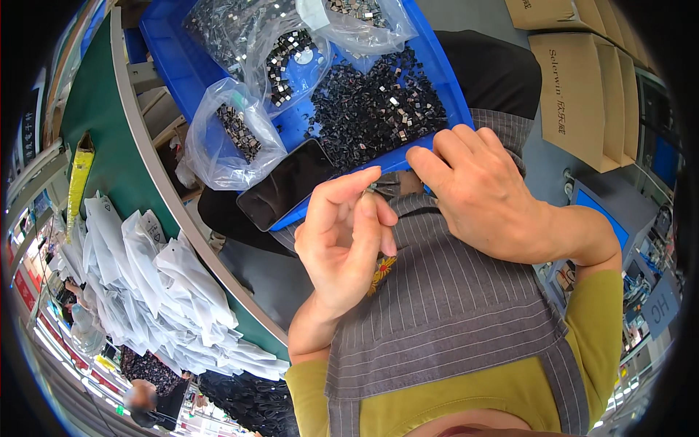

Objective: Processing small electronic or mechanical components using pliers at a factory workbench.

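My left hand (338, 237) is in front of the blue tray, over my striped apron. Its thumb and forefinger pinch a tiny dark piece (370, 189), too small to tell its kind. My right hand (484, 193) is curled closed at the tray's near right corner, with its back turned up; whatever the fingers hold is hidden. Beyond both hands, a heap of small black parts (371, 109) mixed with shiny metal pieces lies in the blue tray (455, 91). A dark-screened phone (284, 186) rests across the tray's near left edge, just left of my left hand.
Clear plastic bags (233, 146) of small metal pieces sit in the tray. To the left, white packets (167, 284) are piled on a green table (102, 109) beside a yellow strip (79, 175). Cardboard boxes (582, 95) stand at the far right.
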Motion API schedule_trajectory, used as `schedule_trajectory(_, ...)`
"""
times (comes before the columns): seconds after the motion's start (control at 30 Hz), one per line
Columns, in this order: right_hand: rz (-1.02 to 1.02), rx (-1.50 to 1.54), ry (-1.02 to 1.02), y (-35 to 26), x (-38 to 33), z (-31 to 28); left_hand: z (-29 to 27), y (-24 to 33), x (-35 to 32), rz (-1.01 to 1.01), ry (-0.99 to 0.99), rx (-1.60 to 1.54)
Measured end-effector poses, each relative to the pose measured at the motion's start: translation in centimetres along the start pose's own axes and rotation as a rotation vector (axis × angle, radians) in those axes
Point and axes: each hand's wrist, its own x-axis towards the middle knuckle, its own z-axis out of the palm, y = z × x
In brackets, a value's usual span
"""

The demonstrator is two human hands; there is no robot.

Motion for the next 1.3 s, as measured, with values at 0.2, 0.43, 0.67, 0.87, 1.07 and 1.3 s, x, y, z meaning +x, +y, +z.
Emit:
schedule_trajectory(0.2,0.015,0.08,-0.053,0.1,-0.1,-0.2,-0.1,0.0,0.1,-0.038,-0.032,-0.099)
schedule_trajectory(0.43,-0.009,-0.028,0.102,-0.1,0.0,0.0,0.0,0.1,0.1,-0.032,-0.039,-0.099)
schedule_trajectory(0.67,-0.015,-0.079,0.11,0.2,-0.1,0.4,0.1,-0.2,0.0,-0.036,-0.021,0.04)
schedule_trajectory(0.87,-0.04,-0.168,0.222,0.3,-0.1,1.2,0.2,-0.2,-0.1,-0.026,-0.01,0.117)
schedule_trajectory(1.07,0.001,0.008,0.029,0.0,-0.5,0.8,0.3,-0.1,-0.1,-0.06,-0.014,0.08)
schedule_trajectory(1.3,0.039,0.244,-0.138,0.1,-0.6,0.4,0.0,0.0,0.0,-0.079,-0.034,-0.009)
